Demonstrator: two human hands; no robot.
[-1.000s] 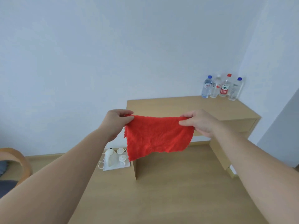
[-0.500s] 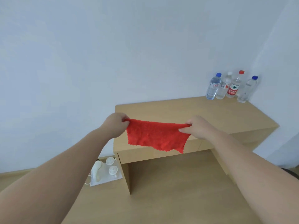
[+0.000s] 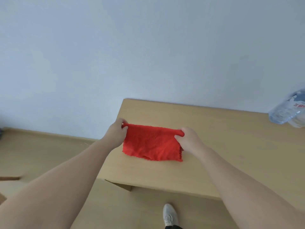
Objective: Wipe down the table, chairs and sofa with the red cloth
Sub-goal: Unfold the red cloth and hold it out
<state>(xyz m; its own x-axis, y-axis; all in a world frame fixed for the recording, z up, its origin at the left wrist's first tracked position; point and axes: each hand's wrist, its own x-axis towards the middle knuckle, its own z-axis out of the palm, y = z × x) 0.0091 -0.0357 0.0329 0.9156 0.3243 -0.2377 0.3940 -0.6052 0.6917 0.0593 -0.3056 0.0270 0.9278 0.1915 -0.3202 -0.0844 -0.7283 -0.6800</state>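
The red cloth (image 3: 151,144) is stretched between both hands over the left part of the light wooden table (image 3: 222,146). Its lower edge rests on the tabletop. My left hand (image 3: 118,132) pinches the cloth's upper left corner. My right hand (image 3: 189,138) grips the upper right corner. The table stands against a pale wall, and its near edge runs across the lower middle of the view. No chair or sofa is in view.
Clear plastic water bottles (image 3: 287,111) stand at the table's far right by the wall. A white shoe (image 3: 170,214) is on the wooden floor (image 3: 41,159) just in front of the table. Open floor lies to the left.
I have moved closer to the table and the view has tilted down. The cloth, held in the air before, has come down onto the tabletop. The kettle tray has left the view.
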